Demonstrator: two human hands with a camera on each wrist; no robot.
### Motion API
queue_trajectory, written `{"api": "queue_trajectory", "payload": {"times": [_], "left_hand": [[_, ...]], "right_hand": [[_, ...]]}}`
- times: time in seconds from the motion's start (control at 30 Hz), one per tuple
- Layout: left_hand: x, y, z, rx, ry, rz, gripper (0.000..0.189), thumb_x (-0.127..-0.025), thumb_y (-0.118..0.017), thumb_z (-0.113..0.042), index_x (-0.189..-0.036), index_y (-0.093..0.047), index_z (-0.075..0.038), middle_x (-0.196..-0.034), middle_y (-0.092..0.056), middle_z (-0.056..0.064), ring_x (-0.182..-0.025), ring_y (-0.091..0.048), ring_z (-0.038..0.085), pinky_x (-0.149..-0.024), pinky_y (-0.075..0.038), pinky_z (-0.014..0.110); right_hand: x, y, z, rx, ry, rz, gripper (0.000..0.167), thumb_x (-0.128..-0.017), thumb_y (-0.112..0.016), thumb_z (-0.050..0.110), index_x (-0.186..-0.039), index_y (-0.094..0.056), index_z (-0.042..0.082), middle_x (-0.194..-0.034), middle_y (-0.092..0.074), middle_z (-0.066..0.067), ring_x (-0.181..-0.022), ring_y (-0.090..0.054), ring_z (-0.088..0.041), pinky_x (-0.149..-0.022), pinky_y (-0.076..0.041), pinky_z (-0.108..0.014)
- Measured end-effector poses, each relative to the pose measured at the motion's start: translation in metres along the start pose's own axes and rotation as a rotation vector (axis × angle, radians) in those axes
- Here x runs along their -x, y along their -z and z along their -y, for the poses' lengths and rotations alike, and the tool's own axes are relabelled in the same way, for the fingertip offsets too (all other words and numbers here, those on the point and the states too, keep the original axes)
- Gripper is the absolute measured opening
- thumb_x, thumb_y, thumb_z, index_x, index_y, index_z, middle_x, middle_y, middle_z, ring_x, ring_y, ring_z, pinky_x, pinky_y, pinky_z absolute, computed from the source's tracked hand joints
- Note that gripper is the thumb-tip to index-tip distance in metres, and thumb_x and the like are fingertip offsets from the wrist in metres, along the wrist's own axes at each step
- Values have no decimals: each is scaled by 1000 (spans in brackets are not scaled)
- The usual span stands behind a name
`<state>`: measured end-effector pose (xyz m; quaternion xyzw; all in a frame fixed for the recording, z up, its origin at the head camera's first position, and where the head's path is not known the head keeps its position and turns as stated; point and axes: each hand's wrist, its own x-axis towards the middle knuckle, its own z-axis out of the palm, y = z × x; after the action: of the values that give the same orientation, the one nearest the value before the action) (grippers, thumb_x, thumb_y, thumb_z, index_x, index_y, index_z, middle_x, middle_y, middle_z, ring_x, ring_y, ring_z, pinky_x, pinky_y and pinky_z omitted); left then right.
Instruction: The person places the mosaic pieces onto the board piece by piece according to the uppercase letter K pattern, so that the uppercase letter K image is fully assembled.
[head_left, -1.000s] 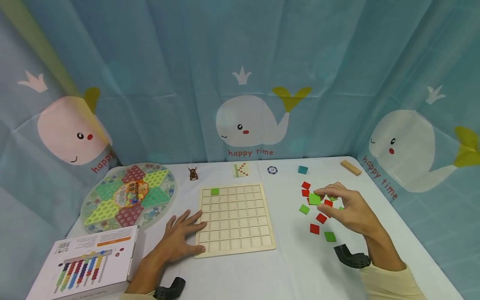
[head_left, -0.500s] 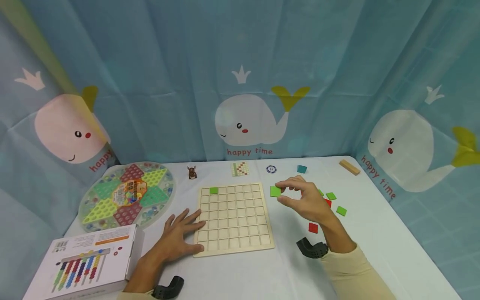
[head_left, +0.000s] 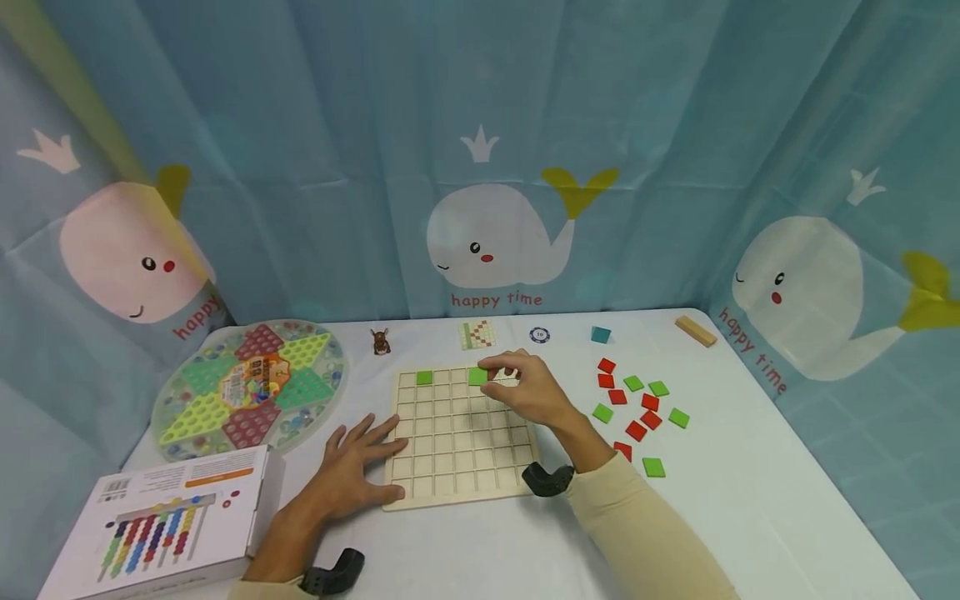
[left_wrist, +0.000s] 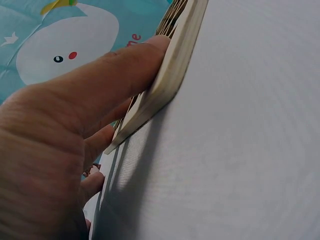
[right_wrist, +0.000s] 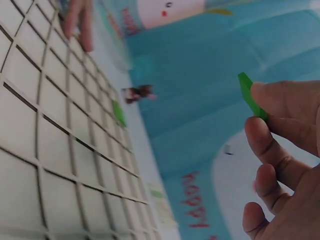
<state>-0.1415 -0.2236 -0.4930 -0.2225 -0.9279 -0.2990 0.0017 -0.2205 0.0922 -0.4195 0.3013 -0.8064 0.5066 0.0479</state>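
A pale wooden grid board (head_left: 442, 433) lies on the white table, with one green tile (head_left: 424, 377) in its far row. My right hand (head_left: 528, 390) pinches a second green square tile (right_wrist: 250, 95) between thumb and fingertip, above the far right part of the board. In the right wrist view that tile is tilted and apart from the grid. My left hand (head_left: 358, 467) has its fingers spread on the board's left edge. The left wrist view shows the left thumb (left_wrist: 145, 55) lying on the board's rim near a corner.
Loose red tiles (head_left: 651, 419) and green tiles (head_left: 653, 467) lie scattered on the right. Behind the board stand a small brown animal figure (head_left: 380, 342), a pattern card (head_left: 477, 335), a chip (head_left: 539, 335) and a teal block (head_left: 601, 334). A round game board (head_left: 251, 383) and white box (head_left: 172, 517) occupy the left.
My right hand has carried the green tile leftward from the scattered tiles to over the board. The left hand has stayed at the board's edge.
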Motion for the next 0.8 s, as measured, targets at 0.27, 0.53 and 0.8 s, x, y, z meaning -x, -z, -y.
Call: {"api": "queue_trajectory", "payload": {"times": [0.27, 0.53, 0.8], "left_hand": [[-1, -2, 0, -19, -3, -8, 75, -70, -77, -58, -129, -65, -13, -149, -41, 7, -138, -21, 43, -103, -2, 67], [1, 0, 1, -16, 1, -8, 74, -71, -77, -58, -129, -64, -13, -149, -40, 7, -139, -20, 44, -102, -1, 68], [0, -2, 1, -24, -16, -11, 74, -71, -76, -59, -129, -64, -14, -149, -40, 7, -139, -21, 43, -103, -2, 68]], "right_hand": [[-20, -36, -17, -5, -75, 64, 25, -87, -71, 8, -112, -71, 5, -89, -65, 2, -91, -53, -21, -81, -44, -36], [-39, -72, -31, 42, -132, 122, 26, -88, -68, 9, -112, -70, 1, -83, -63, 4, -62, -47, -12, -56, -41, -25], [-46, -93, -39, 219, -153, 126, 26, -87, -70, 12, -112, -71, 5, -84, -63, 5, -78, -53, -11, -75, -44, -28]]}}
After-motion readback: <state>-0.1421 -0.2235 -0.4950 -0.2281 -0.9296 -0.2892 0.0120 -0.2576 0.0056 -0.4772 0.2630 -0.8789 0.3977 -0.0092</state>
